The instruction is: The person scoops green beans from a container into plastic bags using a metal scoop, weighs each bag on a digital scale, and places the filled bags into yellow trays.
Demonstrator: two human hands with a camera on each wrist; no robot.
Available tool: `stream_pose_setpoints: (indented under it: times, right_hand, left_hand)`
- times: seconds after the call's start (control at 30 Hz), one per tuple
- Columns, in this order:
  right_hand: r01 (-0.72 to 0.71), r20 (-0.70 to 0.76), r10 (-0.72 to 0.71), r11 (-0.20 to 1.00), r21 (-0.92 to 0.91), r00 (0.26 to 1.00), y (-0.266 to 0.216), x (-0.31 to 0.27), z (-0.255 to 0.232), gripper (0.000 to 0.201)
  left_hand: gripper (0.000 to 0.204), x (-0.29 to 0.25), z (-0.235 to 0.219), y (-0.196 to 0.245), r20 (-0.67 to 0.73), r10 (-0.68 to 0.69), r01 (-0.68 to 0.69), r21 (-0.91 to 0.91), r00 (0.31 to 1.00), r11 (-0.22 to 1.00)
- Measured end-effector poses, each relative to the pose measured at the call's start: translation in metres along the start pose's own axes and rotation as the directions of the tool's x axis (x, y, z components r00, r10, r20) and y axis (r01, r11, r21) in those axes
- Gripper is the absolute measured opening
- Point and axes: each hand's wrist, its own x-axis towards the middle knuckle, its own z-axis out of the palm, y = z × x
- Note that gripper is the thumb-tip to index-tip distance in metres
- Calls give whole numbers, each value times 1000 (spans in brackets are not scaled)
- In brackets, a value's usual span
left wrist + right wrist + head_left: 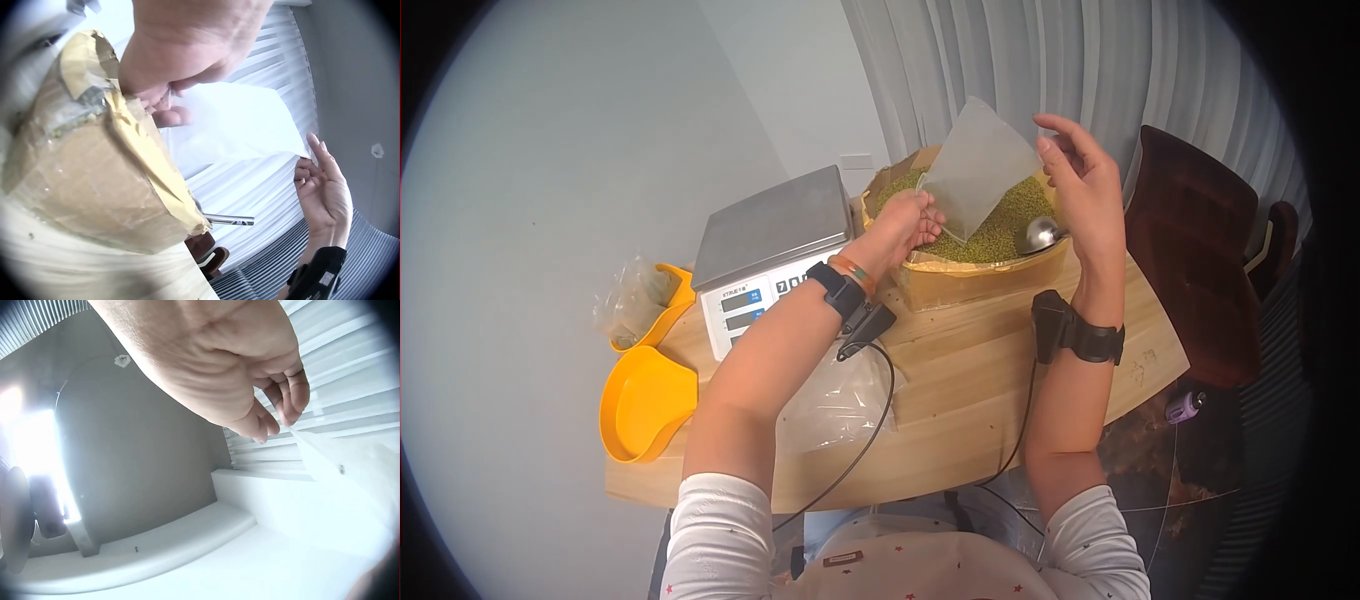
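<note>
A translucent plastic bag (985, 165) is stretched between both hands, above a cardboard box (970, 285) of green beans (990, 235). My left hand (908, 228) pinches the bag's near left edge, over the left side of the box. At the opposite corner, my right hand (1085, 180) has its fingertips on the bag; in the right wrist view the film (350, 469) narrows to a point there. A rounded steel ladle (1040, 235) rests on the beans at the box's right side, its handle (231, 220) showing past the rim in the left wrist view.
Left of the box stands a digital scale (775, 235) with a flat metal pan. Two yellow scoop-shaped trays (640, 405) lie farther left, one with filled plastic bags (635, 300). More clear bags (835, 400) lie near the front edge. A dark red chair (1195, 260) stands right.
</note>
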Motion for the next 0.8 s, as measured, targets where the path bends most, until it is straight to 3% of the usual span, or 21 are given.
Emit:
stream_pose_setpoints:
  times: [0.07, 0.13, 0.27, 0.37, 0.43, 0.57, 0.63, 0.67, 0.73, 0.8]
  right_hand:
    - [-9, 9, 9, 1000, -22, 1000, 0, -1, 0, 30]
    - [95, 71, -88, 990, -100, 994, 3, -2, 1, 31]
    - [82, 105, -71, 992, -101, 992, 5, -4, 0, 34]
    - [116, 99, -95, 967, -226, 991, 2, -5, -7, 37]
    - [158, 96, -132, 924, -350, 987, -2, -8, -14, 38]
    - [200, 199, -123, 876, -439, 972, -1, -9, -23, 36]
    - [203, 259, -94, 877, -435, 961, -7, -13, -15, 36]
    - [202, 296, -70, 873, -443, 953, -9, -15, -12, 35]
    - [194, 348, -46, 894, -404, 936, -17, -22, 4, 33]
    - [297, 467, -138, 911, -286, 873, -22, -30, 23, 32]
  left_hand:
    - [20, -1, 1, 0, -5, -4, 4, 6, 1000, 1000]
    - [20, -3, 2, 1, -12, -7, 7, 3, 1000, 1000]
    - [20, -4, 1, 2, 12, 21, -21, 5, 1000, 1000]
    - [18, -8, 2, 11, 24, 95, -96, 64, 995, 993]
    - [14, -16, 1, 20, 25, 244, -244, 192, 969, 950]
    - [28, -54, 0, 51, -107, 380, -332, 312, 919, 890]
    - [42, -76, -14, 67, 53, 487, -456, 453, 872, 766]
    - [42, -89, -21, 75, 37, 486, -447, 456, 873, 770]
    - [39, -119, -40, 91, 165, 412, -427, 575, 896, 698]
    - [32, -146, -61, 96, 148, 408, -408, 609, 901, 680]
